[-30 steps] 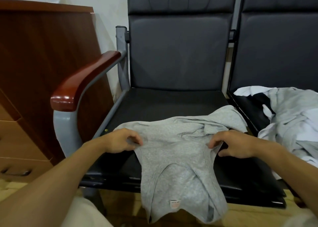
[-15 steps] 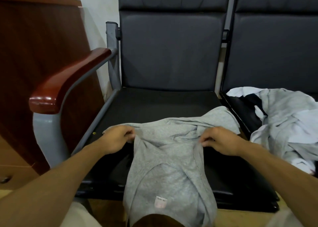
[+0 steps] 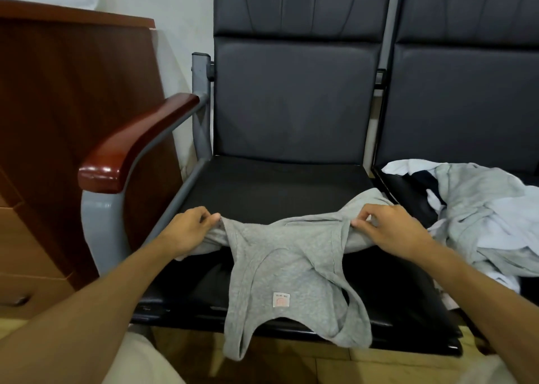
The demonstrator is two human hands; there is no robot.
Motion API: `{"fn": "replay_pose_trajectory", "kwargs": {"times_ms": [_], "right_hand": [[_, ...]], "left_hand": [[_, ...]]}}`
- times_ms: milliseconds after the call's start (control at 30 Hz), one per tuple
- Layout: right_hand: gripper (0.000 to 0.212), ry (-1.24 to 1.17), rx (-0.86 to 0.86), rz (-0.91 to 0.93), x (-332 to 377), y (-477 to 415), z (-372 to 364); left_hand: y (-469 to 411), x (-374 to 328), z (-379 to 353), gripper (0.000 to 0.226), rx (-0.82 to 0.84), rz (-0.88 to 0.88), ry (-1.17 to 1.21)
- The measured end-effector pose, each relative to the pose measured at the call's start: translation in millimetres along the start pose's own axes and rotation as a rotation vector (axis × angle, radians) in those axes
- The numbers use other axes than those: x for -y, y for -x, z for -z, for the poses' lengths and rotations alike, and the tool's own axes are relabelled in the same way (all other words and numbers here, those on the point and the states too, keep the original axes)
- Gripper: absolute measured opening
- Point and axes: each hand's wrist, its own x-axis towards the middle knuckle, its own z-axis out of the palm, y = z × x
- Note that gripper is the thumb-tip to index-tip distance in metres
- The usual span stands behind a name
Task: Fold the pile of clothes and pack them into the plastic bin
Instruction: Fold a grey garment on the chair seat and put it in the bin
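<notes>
A grey tank top [image 3: 291, 270] lies across the front of the black chair seat [image 3: 277, 188], its straps and a small white label hanging over the seat's front edge. My left hand [image 3: 189, 229] pinches the garment's left side near the armrest. My right hand [image 3: 388, 226] pinches its right side, and the cloth is stretched between the two hands. A pile of grey and white clothes [image 3: 481, 208] sits on the neighbouring seat to the right. No plastic bin is in view.
A wooden armrest [image 3: 131, 147] on a grey metal frame borders the seat on the left. Beyond it stands a brown wooden cabinet [image 3: 67, 106] with drawers. The padded chair backs [image 3: 294, 92] rise behind both seats. Tan floor shows below.
Both hands have moved apart, pulling the grey top wider and flatter across the seat. The hem side is now drawn taut between them.
</notes>
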Motion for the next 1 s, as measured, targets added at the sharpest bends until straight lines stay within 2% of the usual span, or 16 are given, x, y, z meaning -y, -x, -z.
{"fn": "replay_pose_trajectory", "kwargs": {"times_ms": [100, 167, 300, 400, 500, 600, 733, 833, 1000], "right_hand": [[0.017, -0.024, 0.129, -0.039, -9, 4, 5], [0.013, -0.053, 0.189, -0.030, -10, 8, 7], [0.015, -0.170, 0.195, -0.037, 1, 22, 15], [0.015, -0.343, 0.139, -0.110, 13, 30, 21], [0.036, -0.487, 0.115, -0.161, 24, 40, 35], [0.055, -0.487, 0.163, -0.136, 41, 55, 63], [0.037, -0.458, -0.003, -0.123, 65, 61, 106], [0.027, -0.626, -0.070, -0.137, 86, 68, 144], [0.025, -0.921, -0.093, -0.138, 116, 82, 203]], "left_hand": [[8, -1, 5, 0.025, 0.099, -0.028, -0.056], [13, 0, 9, 0.022, 0.098, -0.061, -0.063], [25, -6, 17, 0.012, -0.098, -0.077, 0.095], [34, -14, 19, 0.015, -0.191, 0.003, 0.136], [47, -19, 24, 0.022, -0.181, 0.072, 0.125], [65, -35, 37, 0.019, -0.275, 0.030, 0.301], [85, -75, 60, 0.020, -0.348, -0.020, 0.586], [98, -110, 88, 0.026, -0.384, -0.050, 0.755], [123, -164, 139, 0.024, -0.308, -0.191, 0.657]]}}
